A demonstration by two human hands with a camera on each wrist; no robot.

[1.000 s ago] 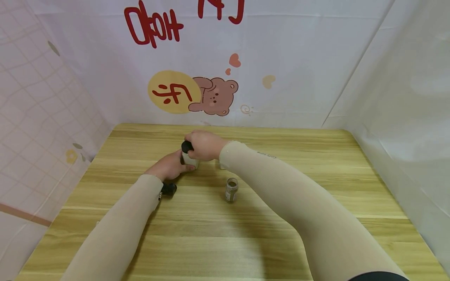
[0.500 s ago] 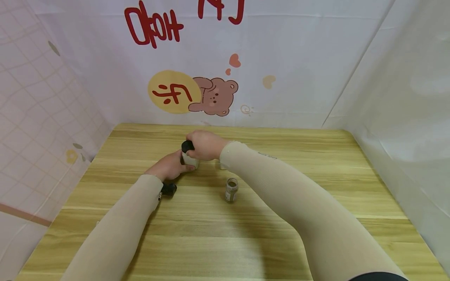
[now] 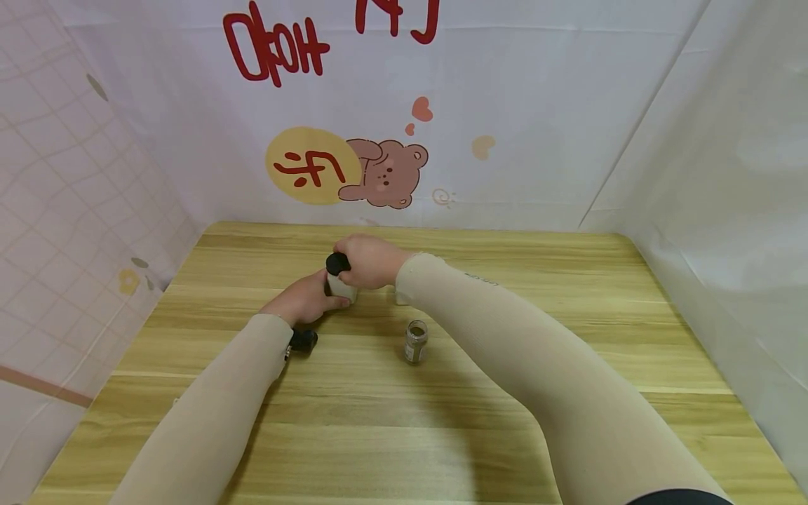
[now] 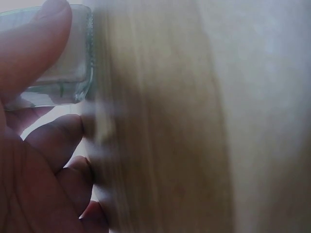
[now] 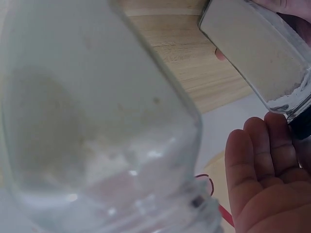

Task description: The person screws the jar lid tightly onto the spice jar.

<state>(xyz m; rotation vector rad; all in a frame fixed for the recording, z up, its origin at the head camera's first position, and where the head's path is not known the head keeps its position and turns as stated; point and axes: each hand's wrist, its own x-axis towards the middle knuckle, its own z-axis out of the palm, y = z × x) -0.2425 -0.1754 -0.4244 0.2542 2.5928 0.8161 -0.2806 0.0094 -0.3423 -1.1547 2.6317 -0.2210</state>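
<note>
A square-sided glass jar (image 3: 341,288) of pale powder stands at the back, left of centre. My left hand (image 3: 303,298) grips its lower part; in the left wrist view the thumb lies across the glass (image 4: 73,73). My right hand (image 3: 374,262) reaches over from the right and holds the black cap (image 3: 337,264) at the jar's top. In the right wrist view, the powder-filled jar (image 5: 255,53) shows tilted, with the cap (image 5: 302,124) beside the right hand's fingers (image 5: 262,155).
A small uncapped jar (image 3: 415,341) with brownish contents stands near the table's middle. Another glass jar (image 3: 401,297), mostly hidden behind the right wrist, shows its bare threaded neck up close in the right wrist view. White printed cloth walls (image 3: 536,126) border the wooden table (image 3: 353,449).
The right hand has shifted very slightly right together with the black cap. The left hand and the small jar stay in place.
</note>
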